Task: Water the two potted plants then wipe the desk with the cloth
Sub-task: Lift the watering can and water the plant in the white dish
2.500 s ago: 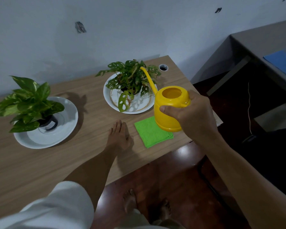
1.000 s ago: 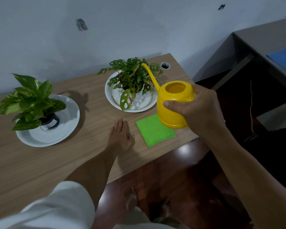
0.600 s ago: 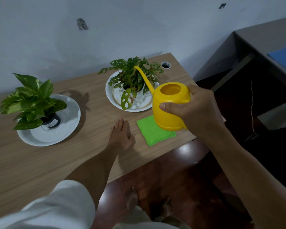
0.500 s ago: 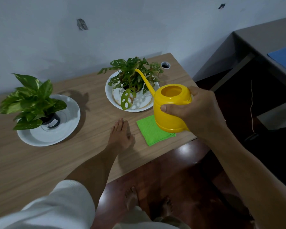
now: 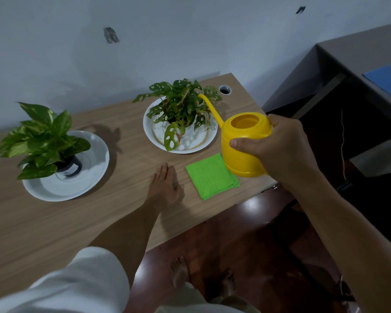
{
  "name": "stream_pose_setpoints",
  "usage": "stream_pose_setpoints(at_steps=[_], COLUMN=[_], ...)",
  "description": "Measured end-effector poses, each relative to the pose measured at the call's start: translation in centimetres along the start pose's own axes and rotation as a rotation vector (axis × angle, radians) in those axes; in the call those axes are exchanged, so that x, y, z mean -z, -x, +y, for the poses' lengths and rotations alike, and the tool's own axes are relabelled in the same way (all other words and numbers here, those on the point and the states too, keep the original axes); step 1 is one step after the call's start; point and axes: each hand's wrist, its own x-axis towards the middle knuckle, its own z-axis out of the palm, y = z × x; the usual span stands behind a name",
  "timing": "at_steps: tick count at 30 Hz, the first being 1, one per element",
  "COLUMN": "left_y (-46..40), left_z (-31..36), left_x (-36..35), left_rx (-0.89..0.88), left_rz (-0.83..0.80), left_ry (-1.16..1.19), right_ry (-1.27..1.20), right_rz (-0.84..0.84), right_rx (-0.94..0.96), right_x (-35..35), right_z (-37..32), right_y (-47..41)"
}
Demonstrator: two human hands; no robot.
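My right hand [image 5: 278,147] grips a yellow watering can [image 5: 239,154] held above the desk's right end, its long spout reaching up-left to the edge of the holey-leaved plant [image 5: 181,107] on a white plate [image 5: 194,145]. A second, broad-leaved plant [image 5: 41,138] in a dark pot stands on another white plate [image 5: 86,177] at the left. A folded green cloth [image 5: 210,177] lies flat near the front edge, partly under the can. My left hand [image 5: 165,186] rests flat on the wooden desk [image 5: 127,213], fingers together, just left of the cloth.
A cable hole [image 5: 225,89] sits at the desk's back right corner, near the wall. A grey table [image 5: 352,53] with a blue sheet [image 5: 388,83] stands to the right, across a dark gap. My bare feet show on the floor below the front edge.
The can has shifted slightly left and back right while the spout stays at the right plant's edge. My left hand has not moved.
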Motion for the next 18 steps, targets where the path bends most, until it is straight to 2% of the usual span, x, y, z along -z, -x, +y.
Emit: stream_pose_setpoints(at_steps=[18], left_y=[0.44], left_z=[-0.17], left_x=[-0.02], left_rx=[-0.031], left_rz=[0.042], left_ry=[0.043], right_ry=[0.024], right_rz=[0.007], right_rx=[0.012], right_x=[-0.12], right_z=[-0.23], right_y=[-0.29])
